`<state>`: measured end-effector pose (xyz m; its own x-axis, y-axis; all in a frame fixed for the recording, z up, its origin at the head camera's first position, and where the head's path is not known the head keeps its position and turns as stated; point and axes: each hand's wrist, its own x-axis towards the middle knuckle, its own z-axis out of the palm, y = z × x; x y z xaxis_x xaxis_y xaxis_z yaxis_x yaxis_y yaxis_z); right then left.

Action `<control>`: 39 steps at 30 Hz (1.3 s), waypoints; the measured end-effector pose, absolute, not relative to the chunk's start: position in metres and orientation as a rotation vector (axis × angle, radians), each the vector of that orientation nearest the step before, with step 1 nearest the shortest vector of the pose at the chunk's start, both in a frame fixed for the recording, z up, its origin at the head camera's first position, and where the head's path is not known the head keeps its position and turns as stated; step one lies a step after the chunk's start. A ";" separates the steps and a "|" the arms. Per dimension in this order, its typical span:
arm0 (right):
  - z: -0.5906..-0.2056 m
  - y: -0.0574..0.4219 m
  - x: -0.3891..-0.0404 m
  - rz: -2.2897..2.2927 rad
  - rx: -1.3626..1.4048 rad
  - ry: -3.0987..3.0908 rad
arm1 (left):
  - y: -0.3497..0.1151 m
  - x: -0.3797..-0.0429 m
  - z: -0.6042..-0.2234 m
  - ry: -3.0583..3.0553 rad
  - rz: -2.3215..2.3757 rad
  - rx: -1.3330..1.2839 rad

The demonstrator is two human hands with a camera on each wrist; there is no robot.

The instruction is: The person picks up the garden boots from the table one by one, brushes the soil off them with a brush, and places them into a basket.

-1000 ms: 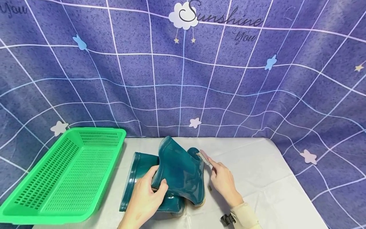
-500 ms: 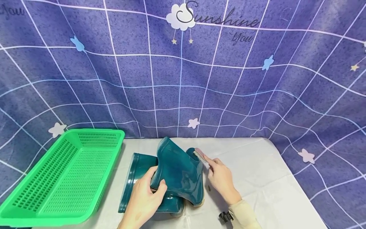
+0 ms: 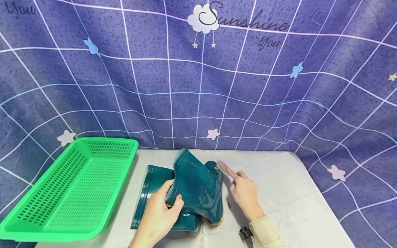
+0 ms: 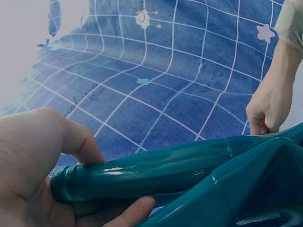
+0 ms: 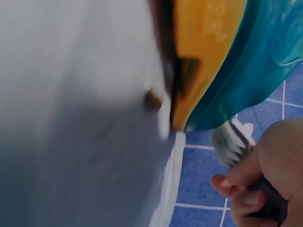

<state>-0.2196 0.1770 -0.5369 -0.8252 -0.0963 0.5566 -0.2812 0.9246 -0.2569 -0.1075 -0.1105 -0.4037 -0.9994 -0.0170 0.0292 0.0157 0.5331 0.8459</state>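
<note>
A glossy dark teal rubber boot [image 3: 195, 186] lies tilted across a second teal boot [image 3: 156, 177] on the table. My left hand [image 3: 159, 210] grips the upper boot by its shaft opening, the thumb on the near side; in the left wrist view the fingers [image 4: 87, 146] curl round the rim. My right hand [image 3: 245, 191] holds a small scrub brush [image 3: 224, 168] with pale bristles, set against the upper boot near its toe. The right wrist view shows the boot's yellow-orange sole [image 5: 206, 52] and the brush's bristles [image 5: 228, 144] close by the teal upper.
A green perforated plastic basket [image 3: 83, 193] stands at the left of the white-covered table [image 3: 270, 172]. A small brown crumb [image 5: 153, 99] lies beside the sole. A black strap-like object [image 3: 245, 233] is by the right sleeve. A purple gridded curtain [image 3: 186, 79] hangs behind.
The right hand has moved the brush in short strokes along the boot's toe area. The left hand keeps its grip, and the boots stay in place.
</note>
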 end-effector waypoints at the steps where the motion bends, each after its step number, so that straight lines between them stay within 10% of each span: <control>1: -0.536 0.176 -0.219 0.453 0.279 -2.520 | -0.110 -0.108 -0.404 -2.719 -1.506 0.000; 39: -0.542 0.176 -0.223 0.681 0.187 -2.594 | -0.160 -0.111 -0.399 -2.805 -1.429 0.070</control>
<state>-0.2228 0.1763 -0.5424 -0.8899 -0.0167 0.4558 -0.2384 0.8690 -0.4337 -0.1106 -0.1605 -0.3995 -0.9990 -0.0363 -0.0270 -0.0432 0.5869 0.8085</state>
